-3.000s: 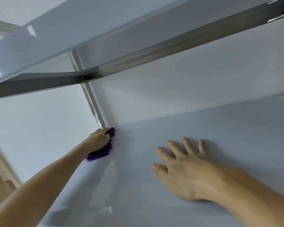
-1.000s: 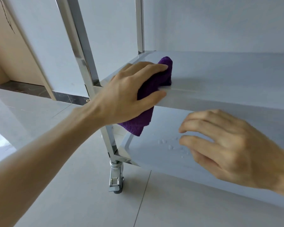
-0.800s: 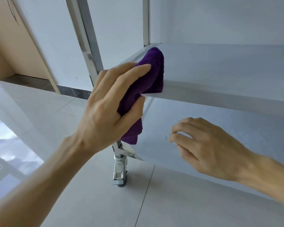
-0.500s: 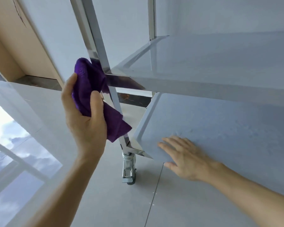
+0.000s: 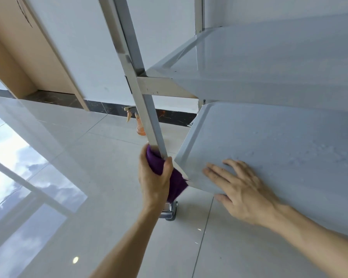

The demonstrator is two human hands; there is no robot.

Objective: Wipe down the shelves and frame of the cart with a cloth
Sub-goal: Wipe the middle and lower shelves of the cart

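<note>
A steel cart fills the right side, with a middle shelf [image 5: 269,63] above a lower shelf [image 5: 279,137] that carries small water droplets. Its front-left upright post [image 5: 138,87] slants down through the middle of the view. My left hand [image 5: 154,181] grips a purple cloth [image 5: 175,183] wrapped around the low end of that post, just beside the lower shelf's corner. My right hand [image 5: 241,189] lies flat with fingers spread on the lower shelf's front-left corner. The cart's caster [image 5: 170,212] shows below my left hand.
An orange spray bottle [image 5: 139,123] stands on the glossy tiled floor [image 5: 58,187] behind the post, near the dark baseboard. A white wall and a tan door frame [image 5: 18,47] rise at the back left.
My left hand took the cloth off the middle shelf's edge, moved to the front-left post and slid down it to the bottom. My right hand settled flat on the lower shelf.
</note>
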